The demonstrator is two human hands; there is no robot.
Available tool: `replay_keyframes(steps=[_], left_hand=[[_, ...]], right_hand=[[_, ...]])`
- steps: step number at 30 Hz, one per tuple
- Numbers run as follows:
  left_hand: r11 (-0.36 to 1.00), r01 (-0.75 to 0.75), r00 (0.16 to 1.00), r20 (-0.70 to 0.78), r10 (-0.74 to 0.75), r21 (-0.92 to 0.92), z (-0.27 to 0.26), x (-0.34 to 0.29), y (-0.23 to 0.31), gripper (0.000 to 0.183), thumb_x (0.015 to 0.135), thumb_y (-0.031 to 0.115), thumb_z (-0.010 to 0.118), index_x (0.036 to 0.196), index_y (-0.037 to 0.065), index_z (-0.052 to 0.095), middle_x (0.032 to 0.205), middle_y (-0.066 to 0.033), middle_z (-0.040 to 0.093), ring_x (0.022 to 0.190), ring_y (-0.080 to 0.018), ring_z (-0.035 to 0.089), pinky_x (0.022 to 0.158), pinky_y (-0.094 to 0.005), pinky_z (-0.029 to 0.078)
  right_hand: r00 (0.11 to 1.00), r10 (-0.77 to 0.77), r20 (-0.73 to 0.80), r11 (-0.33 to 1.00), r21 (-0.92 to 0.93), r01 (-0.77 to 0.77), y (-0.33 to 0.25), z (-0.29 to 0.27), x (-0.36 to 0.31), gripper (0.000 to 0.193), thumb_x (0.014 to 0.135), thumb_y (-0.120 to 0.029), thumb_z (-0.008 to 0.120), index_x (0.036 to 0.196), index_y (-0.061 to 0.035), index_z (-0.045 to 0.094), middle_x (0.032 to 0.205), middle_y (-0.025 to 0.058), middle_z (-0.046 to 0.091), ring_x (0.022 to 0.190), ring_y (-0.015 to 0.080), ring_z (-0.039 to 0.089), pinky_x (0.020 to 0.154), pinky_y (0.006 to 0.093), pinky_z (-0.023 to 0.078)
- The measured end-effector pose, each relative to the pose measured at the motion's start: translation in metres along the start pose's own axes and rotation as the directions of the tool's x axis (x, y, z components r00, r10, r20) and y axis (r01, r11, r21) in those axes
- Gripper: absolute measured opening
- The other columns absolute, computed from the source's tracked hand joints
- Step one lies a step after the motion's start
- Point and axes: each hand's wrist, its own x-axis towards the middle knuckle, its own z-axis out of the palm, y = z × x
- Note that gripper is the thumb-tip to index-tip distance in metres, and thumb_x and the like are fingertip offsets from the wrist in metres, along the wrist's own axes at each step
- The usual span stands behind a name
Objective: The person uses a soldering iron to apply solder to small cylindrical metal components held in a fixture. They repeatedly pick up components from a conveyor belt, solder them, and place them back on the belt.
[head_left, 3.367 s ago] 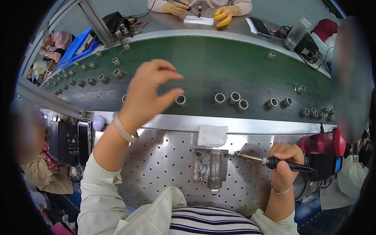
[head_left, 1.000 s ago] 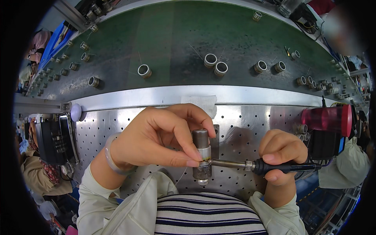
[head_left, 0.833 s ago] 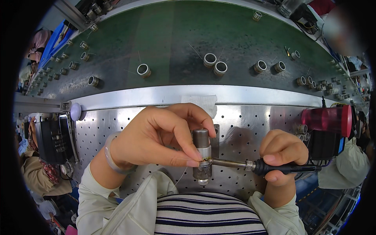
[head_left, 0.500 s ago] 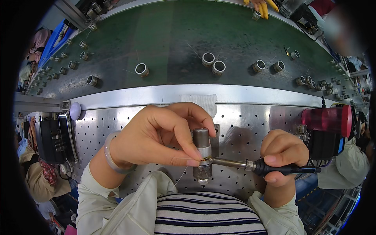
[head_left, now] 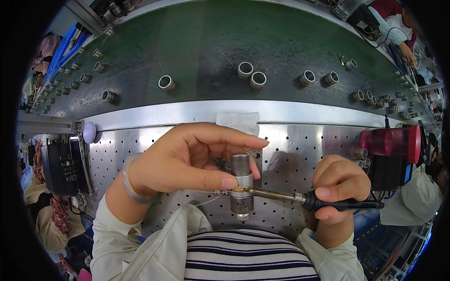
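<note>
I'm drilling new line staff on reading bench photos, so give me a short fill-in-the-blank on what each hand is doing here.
1. The left hand steadies an upright metal ____ part on the perforated bench.
2. The right hand grips a soldering iron by its ____ handle.
3. The iron's tip meets the part from the person's ____ side.
4. Metal rings lie on the ____ belt beyond.

Missing words: cylindrical; black; right; green

Shiny metal cylinder (head_left: 241, 185) over the perforated brushed-steel plate (head_left: 300, 154), matt black plastic iron handle (head_left: 344, 204) beside it, dull green felt-like belt (head_left: 211, 47) beyond, glossy red plastic cup (head_left: 391, 142) right.
</note>
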Motion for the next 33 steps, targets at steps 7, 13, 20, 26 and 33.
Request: replay_keyframes(steps=[7, 13, 20, 26, 33], left_hand=[[0.998, 0.023, 0.997, -0.075, -0.018, 0.063, 0.011, 0.002, 0.011, 0.062, 0.071, -0.009, 0.070, 0.128, -0.010, 0.046, 0.108, -0.0209, 0.060, 0.100, -0.0209, 0.061, 0.072, -0.0214, 0.054], [0.995, 0.095, 0.994, -0.059, -0.096, -0.013, 0.007, 0.003, 0.012, 0.065, 0.072, -0.011, 0.069, 0.132, -0.008, 0.043, 0.110, -0.0195, 0.060, 0.102, -0.0201, 0.060, 0.075, -0.0218, 0.056], [0.991, 0.100, 0.993, -0.057, -0.105, -0.091, 0.006, 0.006, 0.011, 0.074, 0.069, -0.014, 0.068, 0.136, -0.011, 0.035, 0.102, -0.0256, 0.061, 0.088, -0.0194, 0.065, 0.071, -0.0206, 0.055], [0.991, 0.102, 0.993, -0.044, -0.106, -0.091, 0.003, 0.006, 0.008, 0.076, 0.069, -0.014, 0.069, 0.136, -0.010, 0.034, 0.102, -0.0258, 0.061, 0.087, -0.0190, 0.065, 0.073, -0.0208, 0.055], [0.990, 0.104, 0.992, -0.058, -0.109, -0.090, 0.006, 0.006, 0.011, 0.078, 0.069, -0.014, 0.070, 0.137, -0.010, 0.033, 0.103, -0.0263, 0.061, 0.087, -0.0194, 0.066, 0.072, -0.0206, 0.055]], right_hand=[[0.999, 0.037, -0.011, 0.999, -0.006, -0.037, -0.003, 0.000, 0.000, 0.026, 0.066, -0.010, 0.081, 0.082, 0.0000, 0.064, 0.063, 0.0082, 0.058, 0.051, 0.0195, 0.054, 0.047, 0.0276, 0.042], [0.995, 0.047, -0.090, 0.998, 0.034, -0.044, -0.002, -0.002, -0.003, 0.023, 0.065, -0.006, 0.079, 0.082, 0.0008, 0.064, 0.064, 0.0088, 0.059, 0.053, 0.0197, 0.054, 0.049, 0.0278, 0.042], [0.997, 0.040, -0.064, 0.998, 0.054, -0.036, -0.001, -0.002, -0.003, 0.026, 0.065, -0.008, 0.081, 0.083, 0.0010, 0.065, 0.066, 0.0089, 0.060, 0.054, 0.0194, 0.055, 0.050, 0.0273, 0.042], [0.999, 0.036, -0.034, 0.999, 0.019, -0.036, -0.001, -0.001, -0.001, 0.028, 0.064, -0.011, 0.083, 0.083, -0.0001, 0.065, 0.065, 0.0080, 0.059, 0.053, 0.0188, 0.055, 0.049, 0.0272, 0.042], [0.999, 0.025, -0.032, 1.000, -0.013, -0.026, -0.004, -0.002, 0.002, 0.027, 0.065, -0.010, 0.082, 0.083, 0.0005, 0.064, 0.065, 0.0081, 0.059, 0.053, 0.0189, 0.054, 0.049, 0.0273, 0.042]])
